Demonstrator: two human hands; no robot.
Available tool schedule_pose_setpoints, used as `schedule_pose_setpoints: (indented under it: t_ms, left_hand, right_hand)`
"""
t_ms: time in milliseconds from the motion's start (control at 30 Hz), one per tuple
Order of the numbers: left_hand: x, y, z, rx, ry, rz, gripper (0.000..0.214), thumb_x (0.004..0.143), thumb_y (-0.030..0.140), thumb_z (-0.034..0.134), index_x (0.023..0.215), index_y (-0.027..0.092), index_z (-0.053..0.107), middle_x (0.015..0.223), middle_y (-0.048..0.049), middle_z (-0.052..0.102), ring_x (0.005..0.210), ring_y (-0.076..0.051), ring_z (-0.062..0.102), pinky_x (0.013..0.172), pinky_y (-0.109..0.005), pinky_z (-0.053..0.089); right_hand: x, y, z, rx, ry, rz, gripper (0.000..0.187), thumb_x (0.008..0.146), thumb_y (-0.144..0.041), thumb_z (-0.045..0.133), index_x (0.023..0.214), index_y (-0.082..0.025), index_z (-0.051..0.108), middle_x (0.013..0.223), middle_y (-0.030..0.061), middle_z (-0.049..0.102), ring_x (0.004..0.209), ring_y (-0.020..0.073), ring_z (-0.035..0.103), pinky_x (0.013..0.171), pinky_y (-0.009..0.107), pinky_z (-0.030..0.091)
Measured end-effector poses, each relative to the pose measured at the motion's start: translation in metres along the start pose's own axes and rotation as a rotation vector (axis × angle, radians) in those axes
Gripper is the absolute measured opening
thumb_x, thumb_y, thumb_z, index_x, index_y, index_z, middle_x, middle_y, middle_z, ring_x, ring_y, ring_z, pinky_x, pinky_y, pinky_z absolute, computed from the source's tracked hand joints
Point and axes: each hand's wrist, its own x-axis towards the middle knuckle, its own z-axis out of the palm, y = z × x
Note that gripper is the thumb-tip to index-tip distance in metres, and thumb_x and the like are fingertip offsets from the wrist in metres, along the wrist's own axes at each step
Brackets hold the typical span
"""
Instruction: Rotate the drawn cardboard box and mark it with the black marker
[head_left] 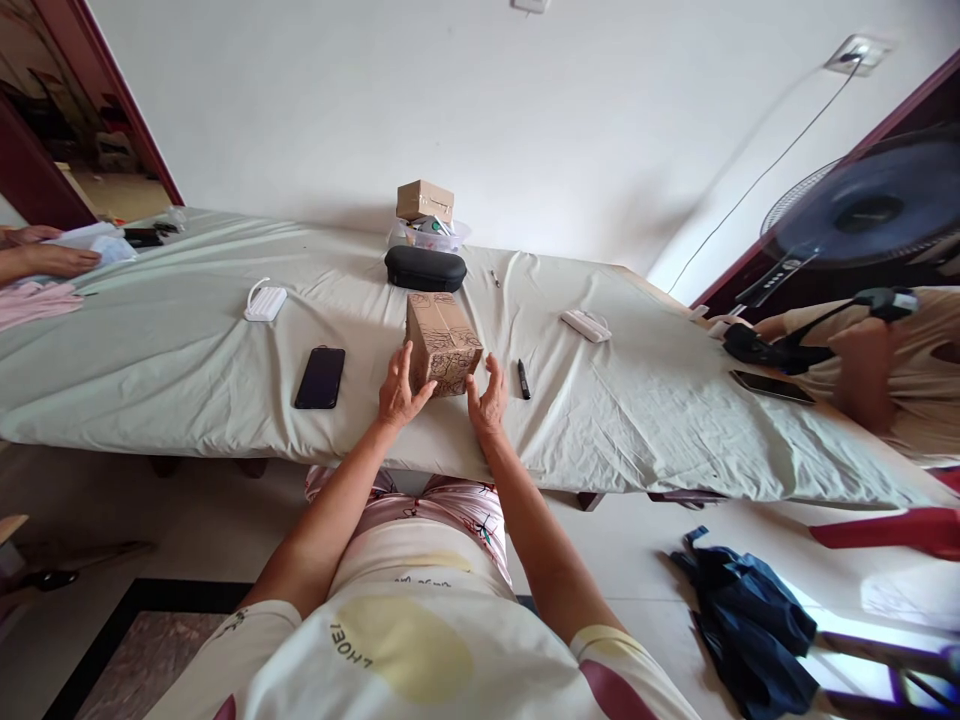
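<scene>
A small brown cardboard box with black line drawings on its sides and top stands on the cloth in front of me. At its left front corner is my left hand, fingers spread, with the fingertips and thumb against or very near the cardboard. My right hand is by the right front corner, fingers apart and thumb close to the front face; I cannot tell whether it touches. Just right of that hand lies a black marker. A dark smartphone rests to the left of the box.
Behind the box sit a black hard case and a clear plastic tub with another cardboard box on top. White power banks lie on both sides. Other people are at the table's left and right ends; a fan stands right.
</scene>
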Motion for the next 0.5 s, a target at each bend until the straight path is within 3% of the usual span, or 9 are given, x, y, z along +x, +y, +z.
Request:
schedule_pose_setpoints:
  t_ms: [100, 233, 367, 500]
  left_hand:
    - [0.001, 0.004, 0.001, 0.071, 0.058, 0.091, 0.088, 0.091, 0.068, 0.060, 0.159, 0.016, 0.038, 0.170, -0.0245, 0.026, 0.157, -0.038, 0.032, 0.121, -0.051, 0.040]
    - [0.001, 0.002, 0.005, 0.091, 0.057, 0.251, 0.068, 0.100, 0.060, 0.050, 0.155, 0.020, 0.044, 0.174, -0.0196, 0.017, 0.160, -0.036, 0.024, 0.122, -0.051, 0.039]
    - [0.000, -0.004, 0.010, 0.090, 0.032, 0.268, 0.059, 0.104, 0.053, 0.046, 0.156, 0.026, 0.044, 0.175, -0.0143, 0.016, 0.157, -0.036, 0.032, 0.117, -0.051, 0.046]
    - [0.000, -0.009, 0.009, 0.032, 0.015, 0.212, 0.054, 0.105, 0.047, 0.045, 0.156, 0.029, 0.044, 0.173, -0.0115, 0.023, 0.150, -0.033, 0.046, 0.109, -0.046, 0.055]
  right_hand:
    - [0.003, -0.007, -0.005, -0.109, 0.043, -0.118, 0.066, 0.100, -0.058, 0.048, 0.154, -0.020, 0.046, 0.155, 0.0206, 0.051, 0.147, 0.0331, 0.047, 0.121, 0.057, 0.036]
    - [0.003, -0.023, -0.004, -0.256, -0.041, -0.295, 0.055, 0.101, -0.051, 0.053, 0.150, -0.025, 0.054, 0.158, 0.0154, 0.051, 0.152, 0.0326, 0.040, 0.126, 0.056, 0.028]
    - [0.000, -0.045, 0.006, -0.375, -0.211, -0.467, 0.052, 0.103, -0.046, 0.051, 0.151, -0.026, 0.054, 0.159, 0.0103, 0.052, 0.156, 0.0300, 0.035, 0.130, 0.054, 0.018]
    - [0.000, -0.058, 0.016, -0.415, -0.298, -0.498, 0.055, 0.105, -0.043, 0.047, 0.158, -0.025, 0.047, 0.161, 0.0088, 0.051, 0.156, 0.0282, 0.035, 0.132, 0.053, 0.011]
